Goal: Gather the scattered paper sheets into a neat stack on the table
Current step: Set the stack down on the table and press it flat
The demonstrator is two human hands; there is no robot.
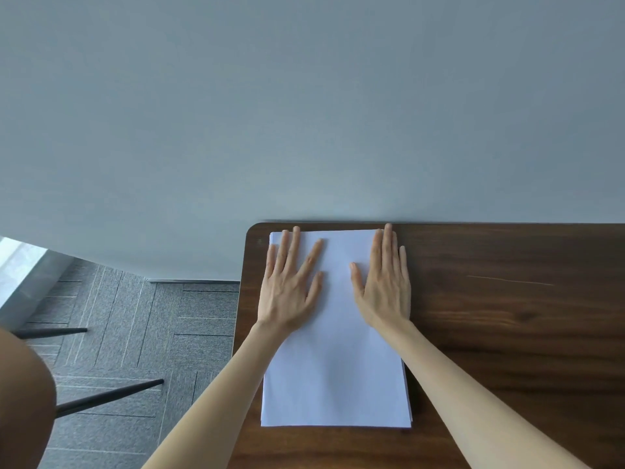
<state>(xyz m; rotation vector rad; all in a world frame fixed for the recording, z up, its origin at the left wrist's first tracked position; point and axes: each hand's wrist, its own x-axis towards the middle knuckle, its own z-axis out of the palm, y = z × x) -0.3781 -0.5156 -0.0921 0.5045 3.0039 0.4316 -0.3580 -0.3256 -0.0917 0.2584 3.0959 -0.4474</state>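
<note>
Both hands lie flat, palms down, on the far half of the paper stack (338, 367), which sits at the far left corner of the dark wooden table (507, 333), its far edge close to the grey wall (304, 113). The left hand (291, 292) rests on the stack's left side with its fingers (314, 255) straight and fanned well apart, the thumb angled inward; the outermost fingers reach to about the paper's left edge. The right hand (385, 289) rests along the stack's right side with its fingers (389, 245) straight and held close together, the thumb spread toward the middle of the sheet, and the little finger lying at or just past the right edge. Neither hand curls round anything. The sheets are nearly squared, with thin slivers of lower sheets showing at the near right corner and the far left corner. Left of the table are grey carpet tiles (152, 333) and two dark tapered legs (111, 394).
</note>
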